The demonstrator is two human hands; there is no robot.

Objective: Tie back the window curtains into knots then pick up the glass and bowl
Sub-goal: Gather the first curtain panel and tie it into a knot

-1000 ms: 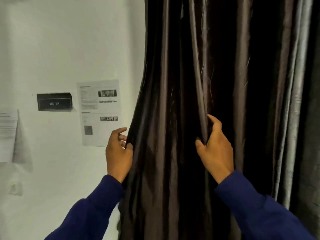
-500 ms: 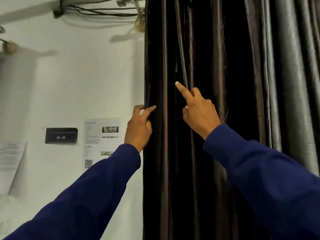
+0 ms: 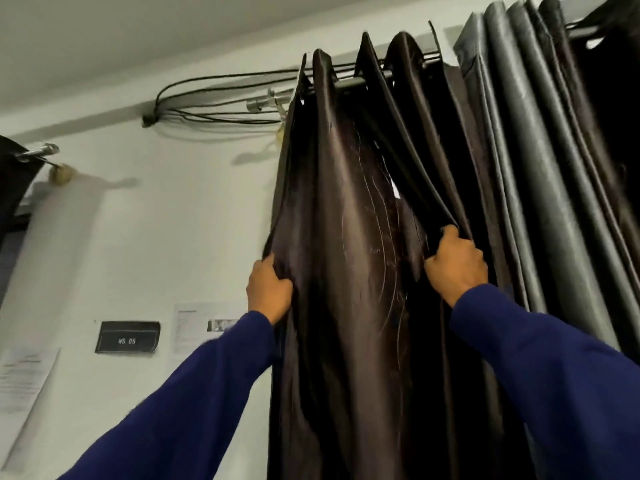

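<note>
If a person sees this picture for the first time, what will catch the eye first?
First, the dark brown curtain in the centre, with the left hand gripping its left edge and the right hand gripping a fold. Then the black cables looped under the ceiling, upper left.

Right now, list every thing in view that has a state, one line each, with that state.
Dark brown satin curtain: hanging from the rod, bunched, not knotted, gripped at both edges.
Grey pleated curtain: hanging, gathered in folds, untouched.
Metal curtain rod: mounted, carrying both curtains.
Left hand: gripping the brown curtain's left edge.
Right hand: gripping a fold on the brown curtain's right side.
Black cables: looped along the wall top.
</note>
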